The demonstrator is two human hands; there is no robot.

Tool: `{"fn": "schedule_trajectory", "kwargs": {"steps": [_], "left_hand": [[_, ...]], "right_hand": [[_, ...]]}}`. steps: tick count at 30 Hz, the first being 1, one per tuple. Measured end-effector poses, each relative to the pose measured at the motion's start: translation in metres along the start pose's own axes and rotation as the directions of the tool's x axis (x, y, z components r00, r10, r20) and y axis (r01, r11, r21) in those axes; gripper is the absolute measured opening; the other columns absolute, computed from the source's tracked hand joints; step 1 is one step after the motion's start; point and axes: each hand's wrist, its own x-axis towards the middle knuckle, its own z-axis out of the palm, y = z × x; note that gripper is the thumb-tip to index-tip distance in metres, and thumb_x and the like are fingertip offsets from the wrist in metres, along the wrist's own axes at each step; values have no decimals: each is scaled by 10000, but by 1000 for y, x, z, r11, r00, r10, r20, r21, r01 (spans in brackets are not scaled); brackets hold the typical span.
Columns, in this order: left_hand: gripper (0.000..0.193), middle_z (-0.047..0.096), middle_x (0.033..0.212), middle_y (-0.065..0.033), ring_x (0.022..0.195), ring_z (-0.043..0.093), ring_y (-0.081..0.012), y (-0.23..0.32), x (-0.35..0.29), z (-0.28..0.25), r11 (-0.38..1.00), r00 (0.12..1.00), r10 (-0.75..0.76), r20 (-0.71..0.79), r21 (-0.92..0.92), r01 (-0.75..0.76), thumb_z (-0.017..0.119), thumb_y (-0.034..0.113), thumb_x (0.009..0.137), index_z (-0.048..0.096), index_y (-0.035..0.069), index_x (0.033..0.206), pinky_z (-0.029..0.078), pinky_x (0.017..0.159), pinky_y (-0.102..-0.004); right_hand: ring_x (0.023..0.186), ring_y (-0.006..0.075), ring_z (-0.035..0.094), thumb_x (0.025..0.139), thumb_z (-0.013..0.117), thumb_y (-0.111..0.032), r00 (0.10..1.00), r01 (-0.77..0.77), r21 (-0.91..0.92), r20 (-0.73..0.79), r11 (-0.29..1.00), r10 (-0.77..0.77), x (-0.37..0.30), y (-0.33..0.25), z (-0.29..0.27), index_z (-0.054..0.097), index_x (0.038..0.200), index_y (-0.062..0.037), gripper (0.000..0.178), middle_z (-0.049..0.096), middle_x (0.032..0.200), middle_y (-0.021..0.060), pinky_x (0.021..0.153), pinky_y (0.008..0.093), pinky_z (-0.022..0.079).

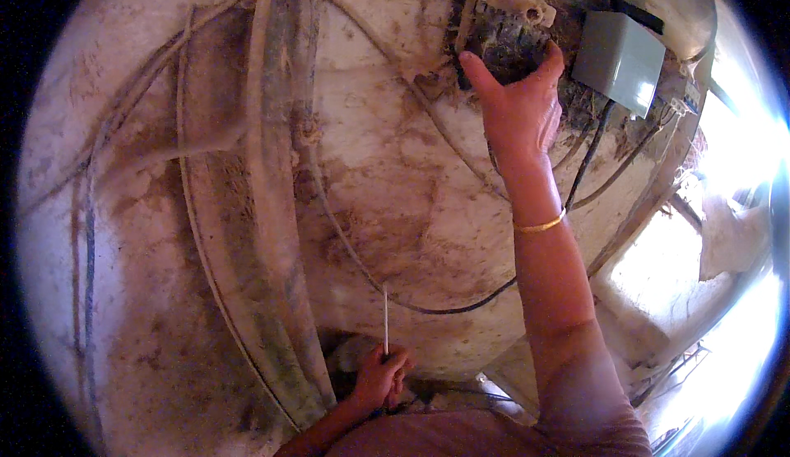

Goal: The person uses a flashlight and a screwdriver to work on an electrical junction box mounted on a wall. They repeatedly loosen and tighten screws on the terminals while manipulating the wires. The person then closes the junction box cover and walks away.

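At the upper right, a dusty dark electrical box [504, 39] with slots and a brown knob-like piece [520, 6] is fixed to the wall. My right hand [522, 107], a yellow bangle [540, 225] on its wrist, reaches up to the box's lower end. Its thumb presses the left edge and a finger curls at the right one; the other fingers are mostly hidden. Low in the middle, my left hand [383, 379] is closed around a thin pale rod [385, 317] that points upward. The end of the rod inside the fist cannot be seen.
A grey box [619, 62] with a black cable [591, 156] below it sits right of the dusty box. A long dark cable [448, 310] loops across the stained wall [387, 210]. Two upright wooden boards [276, 169] stand to the left. Bright light enters at the right.
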Motion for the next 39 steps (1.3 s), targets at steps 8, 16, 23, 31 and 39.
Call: {"fn": "schedule_trajectory", "kwargs": {"steps": [8, 16, 23, 31, 39], "left_hand": [[138, 546, 640, -31, 434, 448, -66, -5, -7, -14, 990, 998, 65, -6, 124, -64, 551, 186, 882, 513, 55, 861, 381, 384, -230], [156, 561, 697, -44, 446, 455, -70, -10, -8, -15, 997, 999, 45, -14, 59, -44, 544, 205, 886, 508, 56, 914, 389, 380, -236], [151, 550, 668, -42, 413, 429, -70, 18, -6, 9, 975, 987, 162, 3, 155, -160, 522, 204, 900, 499, 59, 931, 363, 352, -233], [139, 513, 624, -6, 398, 406, -56, 156, 0, 68, 855, 863, 505, -11, 141, -499, 545, 170, 888, 531, 54, 962, 327, 343, -218], [325, 594, 750, -83, 462, 500, -156, 312, 49, 157, 494, 495, 869, 16, 41, -868, 662, 187, 783, 534, 41, 1042, 409, 407, -306]], "right_hand": [[920, 433, 570, 621, 738, -499, 998, 16, -78, -55, 997, -20, 18, -10, 15, 256, 1297, -1, 968, 488, 1179, 227, 770, 483, 476], [910, 419, 586, 701, 623, -593, 998, -15, -183, 51, 983, 25, 24, -1, 21, 267, 1278, 71, 949, 560, 1073, 269, 773, 454, 476], [881, 413, 598, 739, 598, -576, 997, 45, -256, 75, 966, -27, 30, -4, 20, 119, 1356, 64, 1010, 509, 1137, 283, 723, 451, 508], [915, 372, 602, 724, 613, -580, 972, 54, -269, 235, 961, 11, 35, 2, 7, 89, 1375, 51, 1047, 510, 1173, 248, 731, 431, 510], [900, 381, 608, 817, 487, -572, 931, 70, -297, 362, 952, 44, 50, 8, -12, 92, 1396, -4, 903, 584, 1053, 260, 727, 445, 502]]}}
